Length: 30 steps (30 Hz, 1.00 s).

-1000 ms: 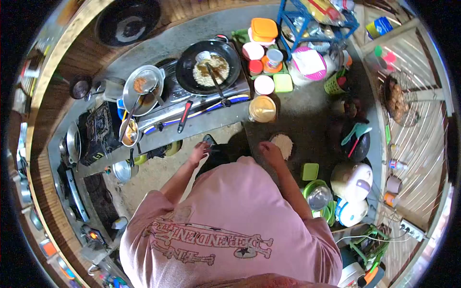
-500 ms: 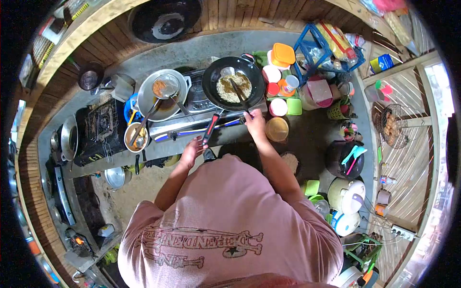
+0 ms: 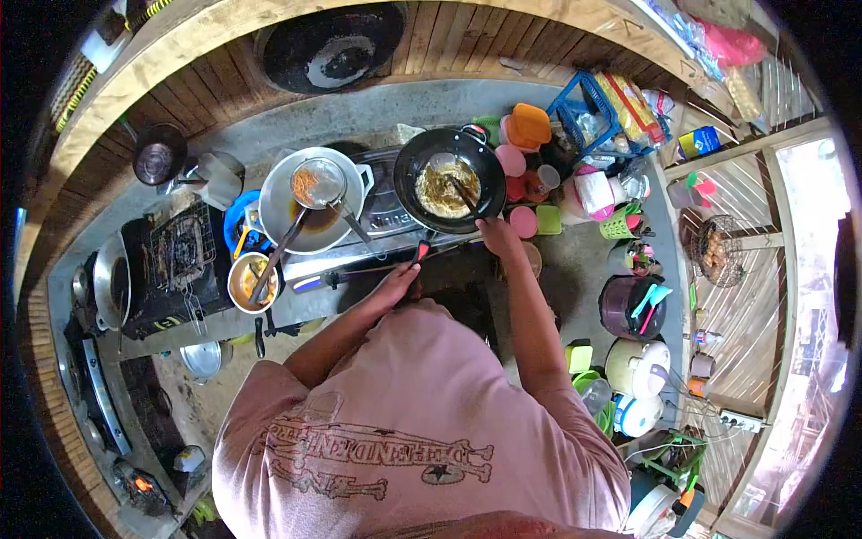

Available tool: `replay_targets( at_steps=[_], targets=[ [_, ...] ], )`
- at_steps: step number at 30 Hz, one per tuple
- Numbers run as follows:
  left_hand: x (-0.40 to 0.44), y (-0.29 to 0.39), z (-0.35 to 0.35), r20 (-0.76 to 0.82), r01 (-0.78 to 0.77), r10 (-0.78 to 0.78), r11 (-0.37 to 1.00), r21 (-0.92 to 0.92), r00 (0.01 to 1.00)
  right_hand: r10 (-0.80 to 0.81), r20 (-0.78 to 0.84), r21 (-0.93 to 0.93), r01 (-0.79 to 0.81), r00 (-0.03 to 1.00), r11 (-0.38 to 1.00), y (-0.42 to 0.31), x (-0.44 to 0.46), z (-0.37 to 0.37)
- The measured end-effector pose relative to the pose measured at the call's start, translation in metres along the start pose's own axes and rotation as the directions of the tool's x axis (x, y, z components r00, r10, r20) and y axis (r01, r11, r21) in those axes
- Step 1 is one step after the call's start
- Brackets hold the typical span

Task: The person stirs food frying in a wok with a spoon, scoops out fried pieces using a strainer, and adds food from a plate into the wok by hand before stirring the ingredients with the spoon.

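Observation:
A black wok (image 3: pixel 422 184) sits on the stove (image 3: pixel 382 199), with pale food in brown liquid (image 3: pixel 440 190) inside. My right hand (image 3: pixel 499 239) is closed round the dark handle of a spatula (image 3: pixel 461 191), whose head lies in the food. My left hand (image 3: pixel 396 286) grips the wok's red and black handle near its end. Left of the wok, a strainer (image 3: pixel 325 182) with orange-brown bits rests over a silver pot (image 3: pixel 310 235) holding brown liquid. A ladle lies across to a small bowl (image 3: pixel 241 286) of food.
Jars and lidded containers (image 3: pixel 523 221) stand right of the wok, below a blue rack (image 3: pixel 584 108). A charred grill (image 3: pixel 184 247) is on the left. A purple-black pot (image 3: pixel 620 305) and a rice cooker (image 3: pixel 633 364) stand at the right. Another wok (image 3: pixel 332 49) hangs above.
Both hands have moved up to the stove. My right hand has taken hold of the spatula, my left hand the wok handle. The food looks more stirred, and the camera view has shifted.

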State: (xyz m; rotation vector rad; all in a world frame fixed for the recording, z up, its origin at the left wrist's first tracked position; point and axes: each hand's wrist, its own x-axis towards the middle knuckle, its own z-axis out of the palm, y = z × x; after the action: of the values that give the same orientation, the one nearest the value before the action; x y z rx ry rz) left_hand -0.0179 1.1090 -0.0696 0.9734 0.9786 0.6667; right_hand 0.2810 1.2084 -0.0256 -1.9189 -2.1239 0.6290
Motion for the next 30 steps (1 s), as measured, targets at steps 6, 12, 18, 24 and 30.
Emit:
replay_targets(
  at_steps=[6,12,18,24,30],
  targets=[
    [0.002,0.002,0.005,0.032,0.158,-0.158,0.987,-0.018,0.987,0.209,-0.179,-0.007,-0.213,0.961,0.977,-0.021,-0.013,-0.021],
    [0.004,0.004,-0.007,0.051,0.096,-0.099,0.994,0.052,0.994,0.154,-0.222,-0.341,-0.224,0.963,0.913,-0.082,-0.02,-0.087],
    [0.008,-0.006,-0.013,0.073,0.13,-0.131,0.991,0.026,0.989,-0.131,-0.223,-0.397,0.033,0.966,0.917,-0.071,0.014,-0.021],
    [-0.001,0.008,-0.014,0.092,0.095,-0.098,0.995,0.036,0.991,-0.031,-0.136,-0.382,-0.024,0.99,0.924,-0.124,-0.052,-0.063],
    [-0.006,0.023,0.0,0.03,0.207,-0.208,0.978,0.026,0.978,-0.039,-0.269,-0.327,-0.053,0.962,0.943,-0.106,-0.025,-0.068]
  ],
)
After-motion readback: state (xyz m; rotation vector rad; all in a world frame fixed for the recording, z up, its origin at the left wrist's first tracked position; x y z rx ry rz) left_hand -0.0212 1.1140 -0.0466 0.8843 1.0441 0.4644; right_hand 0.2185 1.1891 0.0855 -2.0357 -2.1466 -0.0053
